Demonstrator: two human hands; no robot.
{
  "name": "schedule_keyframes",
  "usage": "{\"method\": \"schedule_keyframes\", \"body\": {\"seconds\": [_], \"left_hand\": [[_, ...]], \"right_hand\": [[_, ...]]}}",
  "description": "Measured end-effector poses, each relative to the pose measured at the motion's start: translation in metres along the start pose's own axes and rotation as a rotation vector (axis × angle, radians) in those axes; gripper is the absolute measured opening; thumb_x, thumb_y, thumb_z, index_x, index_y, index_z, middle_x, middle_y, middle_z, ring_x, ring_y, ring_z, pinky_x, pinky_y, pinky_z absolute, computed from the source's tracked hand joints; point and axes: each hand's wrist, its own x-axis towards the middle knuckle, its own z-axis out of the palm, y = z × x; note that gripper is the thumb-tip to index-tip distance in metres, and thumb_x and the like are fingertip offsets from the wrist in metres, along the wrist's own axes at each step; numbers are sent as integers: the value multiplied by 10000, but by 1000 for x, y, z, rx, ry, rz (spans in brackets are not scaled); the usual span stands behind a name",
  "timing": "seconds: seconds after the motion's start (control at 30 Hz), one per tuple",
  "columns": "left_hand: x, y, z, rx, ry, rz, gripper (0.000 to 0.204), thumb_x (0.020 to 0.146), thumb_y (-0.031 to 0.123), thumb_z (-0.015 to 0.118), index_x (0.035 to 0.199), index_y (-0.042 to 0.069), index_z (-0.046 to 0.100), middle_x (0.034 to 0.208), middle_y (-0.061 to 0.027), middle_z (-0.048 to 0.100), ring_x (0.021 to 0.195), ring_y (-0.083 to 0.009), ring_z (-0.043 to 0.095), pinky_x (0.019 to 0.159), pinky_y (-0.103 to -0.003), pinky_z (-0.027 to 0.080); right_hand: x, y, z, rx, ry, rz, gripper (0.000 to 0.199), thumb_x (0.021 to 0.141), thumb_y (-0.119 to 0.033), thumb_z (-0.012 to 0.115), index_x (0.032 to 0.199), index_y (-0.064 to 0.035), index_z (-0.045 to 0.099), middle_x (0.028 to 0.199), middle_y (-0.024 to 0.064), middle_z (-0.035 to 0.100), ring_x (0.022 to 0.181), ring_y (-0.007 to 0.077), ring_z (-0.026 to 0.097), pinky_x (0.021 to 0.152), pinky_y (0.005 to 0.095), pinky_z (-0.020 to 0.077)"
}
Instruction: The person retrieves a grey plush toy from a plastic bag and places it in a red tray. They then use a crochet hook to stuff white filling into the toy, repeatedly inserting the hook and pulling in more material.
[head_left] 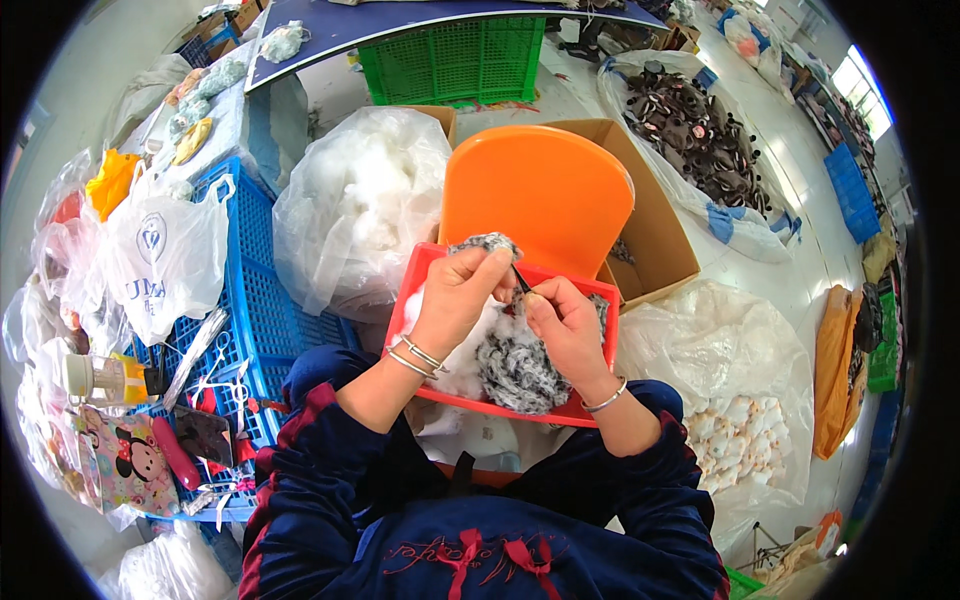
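Above a red tray [508, 414] on my lap, my two hands are close together. Between the fingers of my left hand [458, 298] is a fuzzy grey-and-white plush piece [488, 243], its top showing past the fingertips. My right hand [566, 328] pinches a thin black piece [521, 279] that runs toward the left thumb; its exact kind is too small to tell. Below the hands the tray holds more grey fuzzy plush pieces [520, 372] and white fibre stuffing [462, 352].
An orange chair [540, 190] stands beyond the tray, before a cardboard box [655, 245]. Left are a clear bag of stuffing [365, 205] and a blue crate [270, 300] with scissors [238, 385]. Right lies a bag of small white pieces [740, 440]; farther off, dark plush pieces [690, 135].
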Motion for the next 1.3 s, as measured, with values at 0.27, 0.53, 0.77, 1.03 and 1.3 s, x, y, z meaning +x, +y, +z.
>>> {"method": "schedule_keyframes", "body": {"seconds": [0.27,0.53,0.77,1.03,1.3], "left_hand": [[2,4,3,-104,38,-21,292,1011,193,533,852,-17,658,584,8,468,540,-74,415,542,-245,358],[-1,-19,-1,-129,53,78,273,1000,233,580,882,7,678,640,54,494,584,-32,415,525,-223,338],[-5,-13,7,33,29,38,277,1015,193,521,921,-21,671,641,25,502,604,-57,454,585,-228,393],[9,-7,-15,-246,-59,-13,209,962,177,626,822,25,659,646,36,513,583,-54,438,553,-229,376],[1,-6,1,-139,28,-47,272,986,146,574,748,13,585,599,14,457,539,-76,388,535,-255,355]], "right_hand": [[-2,0,7,-163,23,-120,131,969,-129,608,917,-19,556,734,-49,497,658,35,417,576,214,359],[0,-3,19,-19,12,-56,126,976,-127,594,924,-16,565,735,-43,514,656,30,440,579,203,373],[8,-12,18,77,-13,-8,135,982,-138,589,932,-14,574,746,-42,530,661,29,456,585,199,383],[9,-8,4,-66,15,-47,126,969,-123,606,915,-14,577,770,-41,552,701,24,472,617,200,399],[3,-3,0,-118,-7,-25,103,959,-100,608,904,-19,572,745,-45,540,675,19,454,587,199,378]]}}
